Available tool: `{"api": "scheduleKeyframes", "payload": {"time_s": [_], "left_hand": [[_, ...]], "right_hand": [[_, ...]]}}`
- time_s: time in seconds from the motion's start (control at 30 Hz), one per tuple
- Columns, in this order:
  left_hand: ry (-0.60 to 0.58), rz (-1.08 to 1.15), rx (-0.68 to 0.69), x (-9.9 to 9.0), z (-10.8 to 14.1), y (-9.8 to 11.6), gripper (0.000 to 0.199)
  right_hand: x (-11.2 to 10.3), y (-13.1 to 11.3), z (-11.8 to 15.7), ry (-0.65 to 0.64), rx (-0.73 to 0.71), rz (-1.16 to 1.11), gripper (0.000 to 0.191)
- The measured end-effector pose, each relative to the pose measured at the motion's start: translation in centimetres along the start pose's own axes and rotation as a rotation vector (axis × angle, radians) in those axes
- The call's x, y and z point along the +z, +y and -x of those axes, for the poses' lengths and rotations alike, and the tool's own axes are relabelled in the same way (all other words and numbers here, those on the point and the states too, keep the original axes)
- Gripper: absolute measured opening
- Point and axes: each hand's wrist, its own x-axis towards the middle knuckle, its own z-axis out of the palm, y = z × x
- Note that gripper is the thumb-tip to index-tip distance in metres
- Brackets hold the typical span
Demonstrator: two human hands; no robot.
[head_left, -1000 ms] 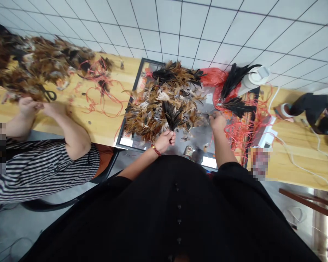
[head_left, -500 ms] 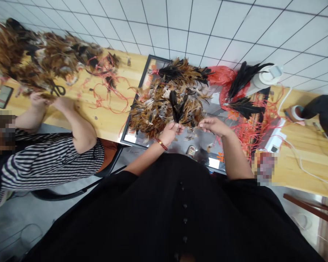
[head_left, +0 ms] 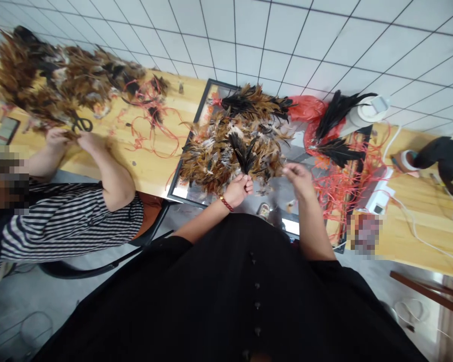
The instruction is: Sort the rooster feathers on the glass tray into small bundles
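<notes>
My left hand (head_left: pixel 239 190), with a beaded bracelet at the wrist, is closed around the lower ends of a bunch of black feathers (head_left: pixel 243 155). The bunch fans upward, away from me. Beside the right edge of a large pile of brown feathers (head_left: pixel 207 161), my right hand (head_left: pixel 298 178) has its thumb and fingertips drawn together. Whatever may be between them is too small to make out. The pile lies on a dark-framed glass surface (head_left: pixel 270 201), just beyond my left hand.
Tied black feathers (head_left: pixel 337 152) and a red plastic bag (head_left: pixel 305 108) lie at the back right. Red strings (head_left: pixel 335 186) spread near a white power strip (head_left: pixel 379 193). At left, a co-worker in a striped top (head_left: pixel 71 216) handles feathers by black scissors (head_left: pixel 81 122).
My right hand has shifted slightly right, away from my left hand, and turned more upright. My left hand keeps the black feathers, its fingers now curled more tightly.
</notes>
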Motion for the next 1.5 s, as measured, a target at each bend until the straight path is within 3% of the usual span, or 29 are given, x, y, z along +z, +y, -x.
{"api": "scheduleKeyframes", "payload": {"time_s": [0.1,0.17,0.23,0.4,0.53,0.6,0.7,0.77,0.83,0.97,1.1,1.33,1.5], "left_hand": [[-0.01,-0.012,0.029,0.1,-0.1,-0.3,0.024],[-0.027,-0.053,0.05,0.2,-0.2,-0.6,0.023],[-0.033,-0.091,0.069,0.3,-0.1,-0.9,0.021],[-0.076,-0.222,-0.034,-0.7,0.1,-1.0,0.024],[-0.223,-0.28,-0.206,-1.9,0.5,-0.6,0.025],[-0.262,-0.21,-0.25,-2.3,0.6,-0.3,0.024],[-0.242,-0.079,-0.279,-2.6,0.5,-0.1,0.022],[-0.201,0.0,-0.258,-2.7,0.5,0.2,0.021],[-0.168,0.088,-0.181,-2.8,0.7,0.8,0.022],[-0.131,0.208,0.036,-3.6,1.8,2.9,0.026],[-0.115,0.226,0.155,-4.7,2.8,4.5,0.025],[-0.04,0.19,0.15,-5.1,3.3,3.7,0.022],[-0.052,0.224,0.16,-5.5,3.6,3.6,0.018]], "right_hand": [[4.0,0.4,2.7,-0.184,0.221,-0.127,0.055],[6.3,0.0,3.9,-0.185,0.244,-0.21,0.054],[7.3,-0.8,4.3,-0.143,0.177,-0.206,0.046],[5.5,-2.5,3.3,-0.206,-0.115,0.122,0.025],[4.0,-3.0,2.2,-0.314,-0.148,0.207,0.023],[3.4,-2.9,1.4,-0.218,-0.164,0.186,0.024],[2.2,-2.2,0.2,0.103,-0.172,0.057,0.026],[1.4,-1.1,-0.3,0.29,-0.156,-0.051,0.027],[0.8,0.5,-0.1,0.381,-0.115,-0.102,0.028],[0.3,4.7,2.0,0.257,0.027,0.072,0.032],[1.5,7.4,2.6,0.097,0.121,0.277,0.028],[4.6,5.9,-1.3,0.133,0.095,0.486,0.018],[2.5,4.4,-2.0,0.072,0.184,0.273,0.028]]}}
